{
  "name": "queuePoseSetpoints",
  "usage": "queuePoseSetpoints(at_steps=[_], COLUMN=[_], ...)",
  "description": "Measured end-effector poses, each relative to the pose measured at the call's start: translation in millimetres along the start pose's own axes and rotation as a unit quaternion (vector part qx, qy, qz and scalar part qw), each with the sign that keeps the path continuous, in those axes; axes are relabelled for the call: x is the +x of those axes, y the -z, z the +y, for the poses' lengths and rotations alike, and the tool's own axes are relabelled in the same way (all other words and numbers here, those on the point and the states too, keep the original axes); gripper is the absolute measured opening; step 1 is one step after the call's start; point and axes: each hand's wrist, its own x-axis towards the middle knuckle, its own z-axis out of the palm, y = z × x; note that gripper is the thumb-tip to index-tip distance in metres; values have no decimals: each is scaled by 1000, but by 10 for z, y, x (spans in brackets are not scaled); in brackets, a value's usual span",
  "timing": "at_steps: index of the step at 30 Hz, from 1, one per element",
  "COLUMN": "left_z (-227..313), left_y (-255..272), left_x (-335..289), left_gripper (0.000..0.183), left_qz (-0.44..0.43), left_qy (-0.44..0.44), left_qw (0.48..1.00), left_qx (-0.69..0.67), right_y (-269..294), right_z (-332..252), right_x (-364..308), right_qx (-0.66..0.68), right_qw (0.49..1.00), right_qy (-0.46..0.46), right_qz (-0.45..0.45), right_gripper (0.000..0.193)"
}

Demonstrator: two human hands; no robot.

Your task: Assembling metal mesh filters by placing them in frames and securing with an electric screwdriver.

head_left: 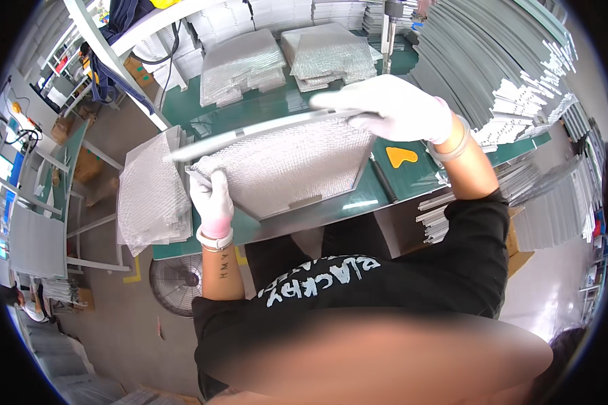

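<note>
Several silvery bubble-textured sheets (152,192) lay stacked at the far left, overhanging the end of the green worktable (452,158). Just right of them, the person's white-gloved left hand (213,200) was clamped on the left end of a silver, bubble-textured rectangular panel (284,162), its thumb standing up at the near side. That panel was held tilted above the table's near edge, its textured face toward the wearer and its long axis running left to right, rising toward the right hand. A slim pale strip (250,129) ran along its upper edge, nearly parallel to that axis; its left end reached out beyond the left fingers. At the panel's upper right corner was the gloved right hand (388,108), palm down, fingers stretched leftward over the edge and thumb tucked below; whether they pinched the corner could not be told. The panel thus lay below and left of the right fingers, right of the left ones. Further right, a dark rod (383,179) and a flat yellow piece (402,156) rested on the table.
</note>
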Motion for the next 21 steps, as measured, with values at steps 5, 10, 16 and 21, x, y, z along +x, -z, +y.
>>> queuePoseSetpoints(at_steps=[5, 10, 16, 21], left_z=[124, 580, 231, 244], left_y=[115, 23, -268, -347], left_x=[14, 148, 120, 129], left_gripper=[34, 22, 41, 66], left_qz=[-49, -156, 14, 128], left_qy=[-13, 110, -140, -190], left_qw=[998, 965, 990, 968], left_qx=[33, 179, 32, 102], right_y=[-2, -183, -174, -226], right_z=[-140, -89, -161, -142], right_x=[336, 439, 494, 512], right_qx=[-20, -33, -7, 12], right_qw=[993, 994, 992, 994], right_qy=[111, 95, 104, 98], right_qz=[-32, -46, -67, -52], right_gripper=[37, 50, 52, 50])
